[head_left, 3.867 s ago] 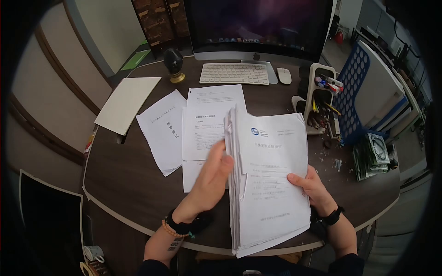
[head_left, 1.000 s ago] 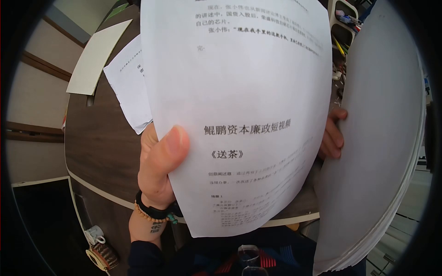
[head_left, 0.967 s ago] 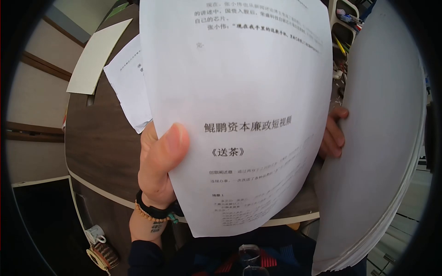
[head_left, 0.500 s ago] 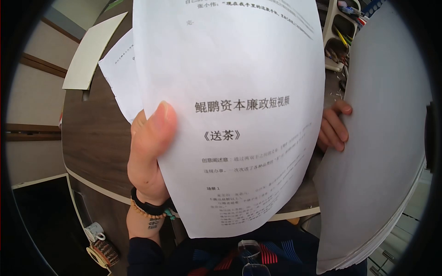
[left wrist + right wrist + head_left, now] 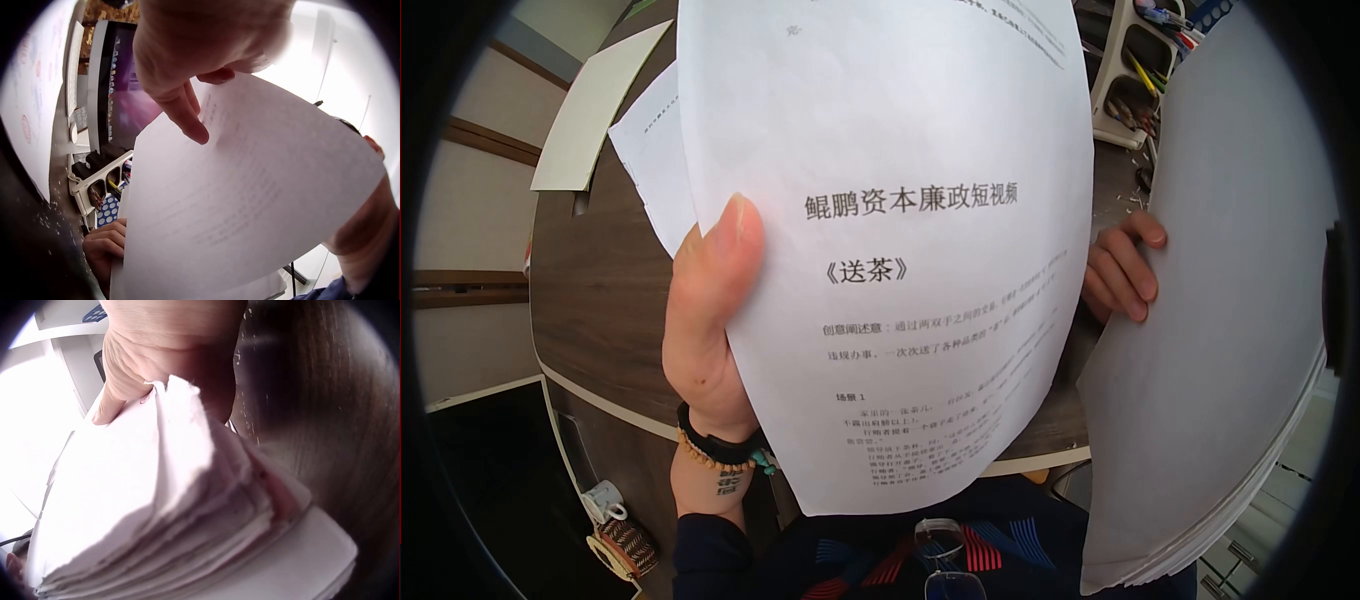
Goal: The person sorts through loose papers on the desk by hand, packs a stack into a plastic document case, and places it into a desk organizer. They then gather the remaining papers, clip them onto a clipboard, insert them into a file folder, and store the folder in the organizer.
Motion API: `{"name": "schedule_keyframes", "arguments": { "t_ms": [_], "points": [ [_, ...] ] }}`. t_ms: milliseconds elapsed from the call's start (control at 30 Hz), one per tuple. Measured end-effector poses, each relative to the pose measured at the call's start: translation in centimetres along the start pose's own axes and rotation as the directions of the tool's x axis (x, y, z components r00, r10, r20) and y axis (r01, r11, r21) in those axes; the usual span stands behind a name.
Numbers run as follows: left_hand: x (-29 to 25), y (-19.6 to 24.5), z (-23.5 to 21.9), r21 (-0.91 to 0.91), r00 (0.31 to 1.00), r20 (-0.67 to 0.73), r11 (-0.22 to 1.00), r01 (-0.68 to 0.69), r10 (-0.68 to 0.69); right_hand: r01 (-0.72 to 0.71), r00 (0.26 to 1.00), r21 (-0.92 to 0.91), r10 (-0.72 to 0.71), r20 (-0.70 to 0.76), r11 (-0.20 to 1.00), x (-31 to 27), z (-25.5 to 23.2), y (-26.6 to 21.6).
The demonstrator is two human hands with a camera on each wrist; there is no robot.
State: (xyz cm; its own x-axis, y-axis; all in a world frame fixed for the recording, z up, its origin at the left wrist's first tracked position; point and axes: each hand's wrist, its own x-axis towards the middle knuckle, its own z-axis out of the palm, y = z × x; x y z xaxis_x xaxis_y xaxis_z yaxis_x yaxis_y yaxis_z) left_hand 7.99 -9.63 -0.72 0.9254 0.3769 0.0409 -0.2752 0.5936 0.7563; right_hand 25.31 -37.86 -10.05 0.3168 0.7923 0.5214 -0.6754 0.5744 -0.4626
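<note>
My left hand [image 5: 710,310] pinches the left edge of a printed sheet [image 5: 940,130], its thumb lying over the front. The sheet stands upright before me, bowed, with a large two-line heading. In the left wrist view the fingers [image 5: 192,122] press the sheet's back, where print shows through faintly. At the right, my right hand [image 5: 1122,268] grips a thick paper stack [image 5: 1220,300] by its side, fingers curled over the edge. The right wrist view shows the stack's uneven, crumpled edges [image 5: 206,506] and the thumb [image 5: 109,411] on its face.
Other printed papers [image 5: 650,150] lie on the dark desk [image 5: 600,280] behind the sheet, next to a cream board [image 5: 595,110]. A pen organizer [image 5: 1125,70] stands behind the stack. A computer monitor [image 5: 115,87] appears in the left wrist view. A mug [image 5: 603,500] sits low at left.
Several seconds ago the right hand held the whole stack, report cover facing me, left hand at its edge. Now the left hand holds a separate sheet, which has recently shifted up and left.
</note>
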Motion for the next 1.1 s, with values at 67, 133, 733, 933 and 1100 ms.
{"name": "schedule_keyframes", "arguments": {
  "t_ms": [67, 133, 733, 933, 1100],
  "points": [
    [0.0, -0.1, 0.0, -0.016, 0.998, -0.058, 1.000, -0.012, 0.011, 0.007, 1.000, -0.011, -0.007, -0.001, 1.000, -0.4, -0.2, 0.0],
    [0.1, 0.0, 0.5, -0.059, 0.999, -0.046, 0.998, 0.002, -0.005, 0.014, 1.000, -0.021, -0.014, -0.003, 1.000, -0.4, -0.2, 0.0],
    [1.0, 0.1, 0.2, -0.146, 0.998, -0.042, 0.988, 0.041, -0.047, 0.111, 0.992, -0.086, -0.105, 0.071, 0.990, 0.2, -0.1, 1.1],
    [1.3, 0.2, 0.1, -0.149, 0.996, -0.035, 0.986, 0.078, -0.084, 0.088, 0.989, -0.055, -0.080, 0.124, 0.995, 1.9, 1.0, 1.3],
    [1.7, 0.2, 0.0, -0.163, 0.991, -0.034, 0.979, 0.120, -0.127, 0.179, 0.944, 0.058, -0.189, 0.272, 0.982, 2.5, -0.5, 2.6]
  ]
}}
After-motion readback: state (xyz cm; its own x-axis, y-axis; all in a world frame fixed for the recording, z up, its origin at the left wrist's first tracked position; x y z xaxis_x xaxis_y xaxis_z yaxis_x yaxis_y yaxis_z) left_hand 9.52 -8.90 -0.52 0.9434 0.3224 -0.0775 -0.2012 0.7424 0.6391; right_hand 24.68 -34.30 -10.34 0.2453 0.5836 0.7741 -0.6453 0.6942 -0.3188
